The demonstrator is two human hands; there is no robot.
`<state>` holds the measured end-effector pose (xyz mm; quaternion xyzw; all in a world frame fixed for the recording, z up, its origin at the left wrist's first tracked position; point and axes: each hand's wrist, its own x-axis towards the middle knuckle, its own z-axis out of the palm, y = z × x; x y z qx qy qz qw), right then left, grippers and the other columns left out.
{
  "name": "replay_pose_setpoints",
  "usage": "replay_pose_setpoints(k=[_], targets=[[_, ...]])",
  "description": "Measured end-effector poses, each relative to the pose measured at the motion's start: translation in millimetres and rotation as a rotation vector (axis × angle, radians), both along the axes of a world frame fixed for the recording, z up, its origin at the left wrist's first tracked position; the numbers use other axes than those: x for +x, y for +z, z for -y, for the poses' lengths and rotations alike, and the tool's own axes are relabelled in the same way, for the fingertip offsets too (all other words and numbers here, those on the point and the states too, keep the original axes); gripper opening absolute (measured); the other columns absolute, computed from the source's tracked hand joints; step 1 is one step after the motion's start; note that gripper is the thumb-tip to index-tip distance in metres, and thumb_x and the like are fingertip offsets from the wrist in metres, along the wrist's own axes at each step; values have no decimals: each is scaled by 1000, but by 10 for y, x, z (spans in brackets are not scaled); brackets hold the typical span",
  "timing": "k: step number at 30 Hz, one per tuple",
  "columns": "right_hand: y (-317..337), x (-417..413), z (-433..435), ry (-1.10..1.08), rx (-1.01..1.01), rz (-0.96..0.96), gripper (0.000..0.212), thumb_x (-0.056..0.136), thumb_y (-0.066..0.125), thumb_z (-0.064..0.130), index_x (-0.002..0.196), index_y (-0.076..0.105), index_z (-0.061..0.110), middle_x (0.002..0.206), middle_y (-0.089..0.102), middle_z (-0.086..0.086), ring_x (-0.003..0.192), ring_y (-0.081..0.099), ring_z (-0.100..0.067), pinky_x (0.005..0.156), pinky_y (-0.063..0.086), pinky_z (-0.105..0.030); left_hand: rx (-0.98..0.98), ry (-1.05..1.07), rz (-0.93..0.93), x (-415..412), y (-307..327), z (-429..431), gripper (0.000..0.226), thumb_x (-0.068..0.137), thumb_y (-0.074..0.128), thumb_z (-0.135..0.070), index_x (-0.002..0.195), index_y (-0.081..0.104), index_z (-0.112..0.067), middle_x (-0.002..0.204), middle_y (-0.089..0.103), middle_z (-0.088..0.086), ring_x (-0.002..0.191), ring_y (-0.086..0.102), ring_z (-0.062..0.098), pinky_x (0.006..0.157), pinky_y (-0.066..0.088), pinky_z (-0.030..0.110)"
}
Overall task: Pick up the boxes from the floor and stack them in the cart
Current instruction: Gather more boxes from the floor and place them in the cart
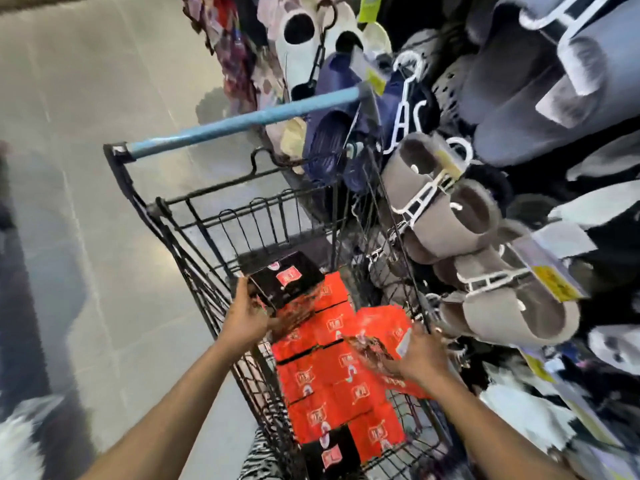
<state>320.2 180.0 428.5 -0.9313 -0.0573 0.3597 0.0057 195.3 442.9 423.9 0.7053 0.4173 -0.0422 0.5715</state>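
We are seeing the left hand point(247, 315) gripping a black box point(287, 280) inside the wire cart point(138, 187), above the stacked orange boxes point(329, 375). The right hand point(420, 355) is touching the loose orange box point(384, 323) by the right wall; blur is hiding its grip. Grey slippers point(433, 209) are hanging alongside.

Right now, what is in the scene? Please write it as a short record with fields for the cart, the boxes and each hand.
cart: black wire cart, blue handle, on grey tiled floor
contents: orange boxes in rows; near black box at the person's end
left hand: grips far black box
right hand: on top orange box; grip blurred
beside cart: grey slippers on hangers, right side
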Motion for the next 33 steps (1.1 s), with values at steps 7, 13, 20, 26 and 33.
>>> replay_pose_setpoints(k=[7, 13, 20, 26, 33], targets=[[-454, 384, -59, -191, 469, -96, 107, 47, 92, 31, 136, 39, 6, 119, 60, -3, 110, 58, -17, 96, 48, -34, -66, -214, -49, 180, -633, -233, 99, 58, 86, -38, 136, 25, -45, 119, 63, -5, 107, 62, 16, 88, 55, 35], [-974, 729, -354, -252, 537, -189, 61, 68, 80, -8, 123, 53, -10, 110, 64, -12, 71, 58, 20, 64, 41, 2, 40, -167, -24, 278, -909, -201, 83, 72, 69, 4, 139, 32, -28, 100, 60, -19, 89, 61, 6, 75, 44, 11], [-1438, 971, -873, -6, 609, -254, 64, 72, 70, -18, 128, 45, 1, 101, 61, 20, 80, 55, 18, 71, 44, -5, -182, 146, -79, 197, -1229, -205, 109, 50, 83, -12, 144, 31, -33, 128, 62, -1, 115, 61, 22, 91, 52, 50], [-1325, 1179, -905, 72, 548, -533, 84, 70, 82, 1, 136, 35, 20, 107, 61, 15, 95, 59, 13, 88, 47, -10, -420, 241, -224, 287, -1066, -270, 65, 61, 79, 1, 119, 54, -13, 100, 70, 6, 83, 67, 19, 55, 49, 23], [-1123, 1102, -1020, -291, 623, -637, 57, 69, 73, 60, 117, 46, 47, 117, 62, 14, 114, 58, -8, 99, 42, -26, -639, 345, -309, 389, -869, -274, 65, 81, 67, -52, 130, 46, -16, 115, 66, 3, 83, 66, 18, 63, 45, 27]])
